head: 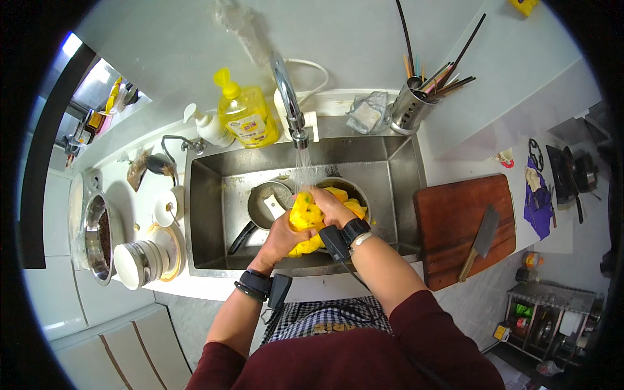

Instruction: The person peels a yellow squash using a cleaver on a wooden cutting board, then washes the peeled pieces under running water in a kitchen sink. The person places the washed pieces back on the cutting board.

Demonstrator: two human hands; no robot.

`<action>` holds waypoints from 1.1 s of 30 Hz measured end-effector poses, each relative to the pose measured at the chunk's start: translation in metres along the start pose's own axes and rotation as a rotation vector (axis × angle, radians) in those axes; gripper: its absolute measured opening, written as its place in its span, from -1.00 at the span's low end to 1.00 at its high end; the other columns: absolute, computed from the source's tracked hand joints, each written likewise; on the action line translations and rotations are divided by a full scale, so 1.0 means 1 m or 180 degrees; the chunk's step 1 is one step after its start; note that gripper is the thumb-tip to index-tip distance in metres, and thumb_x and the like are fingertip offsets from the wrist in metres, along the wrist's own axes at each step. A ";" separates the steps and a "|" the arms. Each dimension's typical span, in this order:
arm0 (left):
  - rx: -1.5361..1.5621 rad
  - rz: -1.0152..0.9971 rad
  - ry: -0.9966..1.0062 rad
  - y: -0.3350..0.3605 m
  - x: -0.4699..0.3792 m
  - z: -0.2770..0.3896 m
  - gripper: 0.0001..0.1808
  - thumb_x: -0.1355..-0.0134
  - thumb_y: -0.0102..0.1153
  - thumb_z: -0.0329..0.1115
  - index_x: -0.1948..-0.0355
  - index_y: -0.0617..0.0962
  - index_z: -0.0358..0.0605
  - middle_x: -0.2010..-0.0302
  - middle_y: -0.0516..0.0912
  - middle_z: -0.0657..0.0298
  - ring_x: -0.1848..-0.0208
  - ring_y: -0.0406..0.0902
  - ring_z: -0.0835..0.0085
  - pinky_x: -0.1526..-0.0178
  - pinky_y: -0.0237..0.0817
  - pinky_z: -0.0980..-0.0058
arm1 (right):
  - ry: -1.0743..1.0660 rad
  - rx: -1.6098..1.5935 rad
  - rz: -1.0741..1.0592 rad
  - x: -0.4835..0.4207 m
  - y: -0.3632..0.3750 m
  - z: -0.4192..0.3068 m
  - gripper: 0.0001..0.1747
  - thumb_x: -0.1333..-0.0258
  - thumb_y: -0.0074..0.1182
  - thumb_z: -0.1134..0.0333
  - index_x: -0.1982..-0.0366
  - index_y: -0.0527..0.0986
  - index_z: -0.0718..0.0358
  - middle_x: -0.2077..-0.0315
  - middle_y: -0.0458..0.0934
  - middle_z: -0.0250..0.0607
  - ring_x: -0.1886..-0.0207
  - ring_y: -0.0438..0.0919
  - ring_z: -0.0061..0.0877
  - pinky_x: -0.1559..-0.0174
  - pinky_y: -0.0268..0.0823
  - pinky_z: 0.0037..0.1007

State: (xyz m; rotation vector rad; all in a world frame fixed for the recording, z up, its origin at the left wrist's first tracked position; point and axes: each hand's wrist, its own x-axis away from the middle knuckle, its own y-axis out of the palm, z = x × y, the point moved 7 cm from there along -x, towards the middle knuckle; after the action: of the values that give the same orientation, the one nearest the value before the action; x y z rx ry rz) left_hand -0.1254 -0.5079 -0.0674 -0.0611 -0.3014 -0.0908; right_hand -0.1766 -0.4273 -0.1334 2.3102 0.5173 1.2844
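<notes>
Water runs from the chrome faucet (pixel 287 97) over a yellow piece of peeled pumpkin or similar produce (pixel 306 214), which has green specks. My left hand (pixel 285 236) holds it from the left and below, while my right hand (pixel 331 207) grips its upper right side. More yellow-orange pieces (pixel 355 207) lie in a round metal pot (pixel 365 192) under and beside my right hand. Left of the hands, a small black-handled pan (pixel 261 209) with a white-handled tool (pixel 274 205) in it sits in the steel sink (pixel 390 195).
At the right, a cleaver (pixel 482 239) lies on a wooden cutting board (pixel 438 219). Stacked white bowls (pixel 134 265) and a metal basin (pixel 109 239) stand left. Behind the sink are a yellow soap bottle (pixel 248 119), a grey cloth (pixel 366 113) and a steel utensil holder (pixel 408 109).
</notes>
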 end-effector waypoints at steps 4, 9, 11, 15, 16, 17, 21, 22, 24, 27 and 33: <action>-0.0740 0.0296 0.0123 -0.009 -0.002 0.003 -0.47 -0.01 0.46 -0.27 0.06 0.52 -0.32 0.20 0.67 0.15 0.16 0.58 0.49 0.06 0.41 0.44 | -0.2739 0.3479 0.1557 0.045 0.022 -0.041 -0.63 -0.21 0.04 0.13 0.04 0.46 0.19 0.14 0.57 0.10 0.01 0.51 0.00 -0.05 0.33 -0.10; -0.0514 0.0022 -0.0108 -0.003 0.004 -0.002 -0.44 -0.08 0.41 -0.18 0.00 0.52 -0.30 0.14 0.69 0.14 0.12 0.63 0.43 0.04 0.43 0.44 | -0.1003 0.0620 -0.0061 0.025 0.011 -0.026 -0.56 -0.23 0.10 0.04 0.05 0.51 0.25 0.10 0.62 -0.15 0.02 0.59 -0.34 -0.04 0.39 -0.23; 0.1255 -0.0288 -0.0364 0.002 0.009 -0.007 -0.44 -0.12 0.38 -0.17 -0.05 0.50 -0.31 0.12 0.68 0.19 0.12 0.63 0.47 0.02 0.44 0.48 | 0.0482 -0.0479 -0.1051 0.024 0.006 -0.007 -0.46 -0.24 0.06 -0.09 0.00 0.52 0.22 0.03 0.61 -0.20 0.04 0.62 -0.41 -0.06 0.44 -0.24; 0.1863 -0.0292 -0.0582 0.004 -0.009 -0.013 -0.57 -0.33 0.14 -0.18 -0.06 0.50 -0.33 0.11 0.68 0.23 0.12 0.61 0.53 0.03 0.44 0.54 | 0.0135 -0.1243 -0.0757 0.031 -0.025 0.004 -0.43 -0.18 0.14 -0.08 -0.04 0.50 0.19 0.05 0.62 -0.23 0.03 0.61 -0.38 -0.10 0.42 -0.24; 0.1509 -0.0104 -0.0545 0.002 -0.017 -0.014 -0.58 -0.40 0.04 -0.13 -0.04 0.52 -0.32 0.13 0.68 0.22 0.11 0.61 0.54 0.04 0.43 0.57 | -0.0286 -0.1212 -0.0285 0.030 -0.037 0.000 -0.47 -0.18 0.15 -0.05 -0.01 0.51 0.19 0.08 0.63 -0.24 0.04 0.62 -0.39 -0.09 0.44 -0.26; 0.1120 0.0273 -0.0465 0.000 -0.025 -0.015 -0.57 -0.39 0.03 -0.12 -0.04 0.52 -0.32 0.14 0.68 0.19 0.10 0.62 0.48 0.02 0.43 0.54 | -0.0484 -0.1426 -0.0130 0.030 -0.039 -0.001 -0.50 -0.18 0.16 -0.03 0.01 0.51 0.20 0.10 0.64 -0.25 0.04 0.62 -0.40 -0.08 0.44 -0.27; -0.1901 0.2038 0.0566 0.012 -0.029 0.015 -0.47 -0.33 0.04 -0.04 -0.06 0.51 -0.35 0.19 0.64 -0.16 -0.02 0.55 -0.07 -0.10 0.33 0.23 | -0.1178 -0.1491 0.0734 0.036 -0.051 -0.017 -0.56 -0.21 0.15 0.04 0.02 0.50 0.18 0.08 0.62 -0.28 0.04 0.61 -0.44 -0.04 0.45 -0.31; -0.1794 0.2290 0.0868 0.010 -0.026 0.022 -0.49 -0.32 0.05 -0.03 -0.04 0.54 -0.30 0.19 0.64 -0.14 -0.01 0.56 -0.03 -0.08 0.34 0.24 | -0.1216 -0.1459 0.0677 0.039 -0.050 -0.019 -0.56 -0.20 0.17 0.05 0.00 0.49 0.17 0.06 0.61 -0.29 0.02 0.60 -0.45 -0.03 0.44 -0.32; -0.1291 0.2114 0.0587 0.007 -0.029 0.017 -0.55 -0.30 0.07 -0.06 0.01 0.58 -0.25 0.18 0.65 -0.09 0.01 0.57 0.00 -0.07 0.35 0.24 | -0.1036 -0.1497 0.0192 0.043 -0.043 -0.019 -0.56 -0.21 0.16 0.06 -0.03 0.47 0.14 0.01 0.58 -0.34 -0.01 0.58 -0.48 0.00 0.43 -0.39; -0.0683 0.1467 0.0026 0.013 -0.035 0.006 -0.66 -0.30 0.07 -0.17 0.10 0.63 -0.22 0.19 0.65 -0.04 0.05 0.57 -0.01 -0.04 0.37 0.22 | -0.0767 -0.1257 0.0428 0.053 -0.051 -0.009 -0.56 -0.26 0.11 0.05 -0.01 0.49 0.19 0.04 0.61 -0.31 -0.03 0.59 -0.45 -0.02 0.44 -0.41; -0.1500 0.2274 0.1232 0.028 -0.016 0.036 -0.68 -0.34 -0.07 -0.24 0.19 0.65 -0.20 0.19 0.63 -0.07 0.08 0.55 -0.05 0.00 0.37 0.17 | -0.1880 -0.0860 0.0818 0.076 -0.041 -0.021 -0.67 -0.25 0.13 0.25 0.03 0.49 0.26 0.17 0.60 -0.33 0.12 0.58 -0.55 0.04 0.43 -0.47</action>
State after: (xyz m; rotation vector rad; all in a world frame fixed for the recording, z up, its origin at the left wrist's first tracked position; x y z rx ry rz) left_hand -0.1487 -0.4764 -0.0392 -0.6059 0.1460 0.5345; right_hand -0.1613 -0.3498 -0.0926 2.4095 -0.1455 0.6525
